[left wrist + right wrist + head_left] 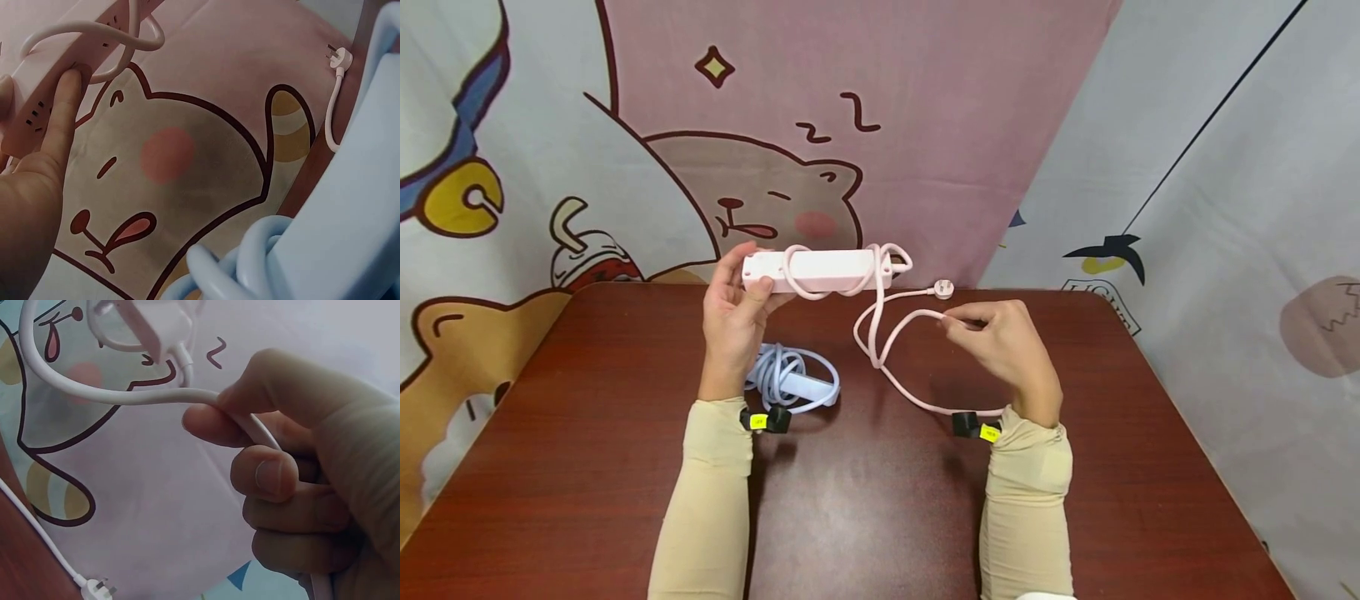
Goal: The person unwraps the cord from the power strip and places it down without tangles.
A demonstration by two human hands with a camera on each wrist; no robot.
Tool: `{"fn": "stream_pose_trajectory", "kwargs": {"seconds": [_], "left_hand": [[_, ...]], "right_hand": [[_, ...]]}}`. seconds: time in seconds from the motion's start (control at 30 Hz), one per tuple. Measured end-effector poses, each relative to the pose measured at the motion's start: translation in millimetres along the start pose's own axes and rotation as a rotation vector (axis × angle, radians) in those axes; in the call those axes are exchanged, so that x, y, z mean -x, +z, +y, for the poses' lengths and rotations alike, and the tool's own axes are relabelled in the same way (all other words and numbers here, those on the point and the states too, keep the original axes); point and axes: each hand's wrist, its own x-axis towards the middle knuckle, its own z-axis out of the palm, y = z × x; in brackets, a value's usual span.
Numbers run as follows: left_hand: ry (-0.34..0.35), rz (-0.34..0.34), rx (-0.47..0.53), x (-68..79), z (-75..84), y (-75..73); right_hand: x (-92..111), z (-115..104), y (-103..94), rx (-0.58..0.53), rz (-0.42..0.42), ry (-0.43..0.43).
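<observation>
My left hand (733,312) grips one end of a pale pink power strip (838,265), held up above the far part of the table. In the left wrist view, the index finger lies along the socket face of the strip. Loops of the strip's pink cord (878,317) wrap around its body. Off to the right, my right hand (1000,342) pinches that cord between thumb and index finger, its other fingers curled, as the right wrist view shows. The cord's plug (943,289) lies near the table's far edge.
A light blue power strip (805,388), with its blue cord (775,375) coiled about it, lies on the brown table (850,517) beside my left wrist. Behind the table hangs a printed curtain (955,150). Slack pink cord runs towards my right wrist.
</observation>
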Motion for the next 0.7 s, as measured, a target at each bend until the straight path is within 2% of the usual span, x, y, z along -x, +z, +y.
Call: {"fn": "stream_pose_trajectory", "kwargs": {"seconds": [0.13,0.4,0.7], "left_hand": [[-0.002,0.006,0.013,0.3,-0.4,-0.6],[-0.005,-0.001,0.007,0.5,0.0,-1.0],[-0.016,0.018,-0.034,0.7,-0.3,-1.7]], "right_hand": [[3,1,-3.5,-0.007,0.074,-0.039],[6,5,-9.9,-0.042,0.245,-0.039],[8,3,-13.6,-0.163,0.396,-0.111]]}}
